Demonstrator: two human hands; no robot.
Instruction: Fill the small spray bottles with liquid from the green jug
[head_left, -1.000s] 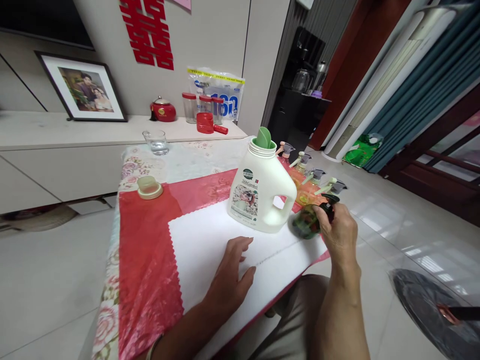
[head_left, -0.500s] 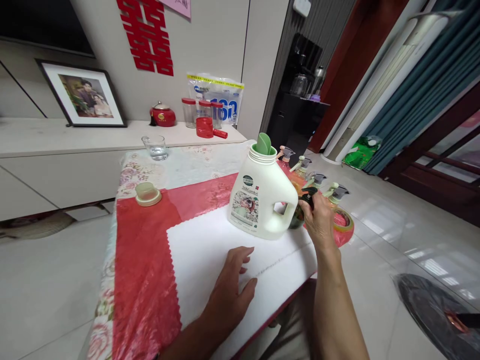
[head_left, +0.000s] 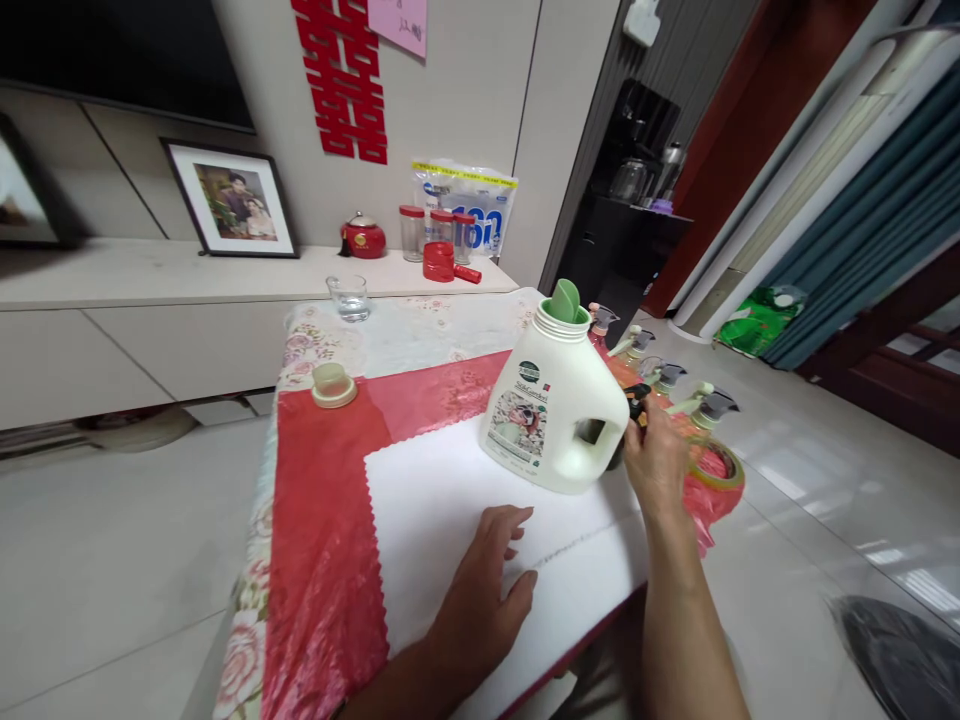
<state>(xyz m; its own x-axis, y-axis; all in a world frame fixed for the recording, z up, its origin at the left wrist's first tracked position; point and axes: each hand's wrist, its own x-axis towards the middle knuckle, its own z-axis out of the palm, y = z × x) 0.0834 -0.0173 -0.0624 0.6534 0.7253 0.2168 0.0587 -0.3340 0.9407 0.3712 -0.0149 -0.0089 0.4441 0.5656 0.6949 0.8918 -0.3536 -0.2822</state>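
My right hand is closed around the black top of a spray bottle, whose dark body is mostly hidden behind the large jug. That cream-white jug stands upright on a white cloth, uncapped, with a green pouring spout in its neck. Low over the cloth, in front of the jug, my left hand is held with its fingers curved and apart, holding nothing. Several spray bottles with grey and cream heads are lined up beyond my right hand.
A pale cap lies on the red plastic sheet. Farther back on the table stands a glass cup. A roll of tape sits at the right edge. Red-lidded jars and a framed photo stand on the cabinet.
The view has turned left, so everything sits further right in the picture. My right hand stays on the black-topped spray bottle, which is now more hidden by the jug. My left hand remains open.
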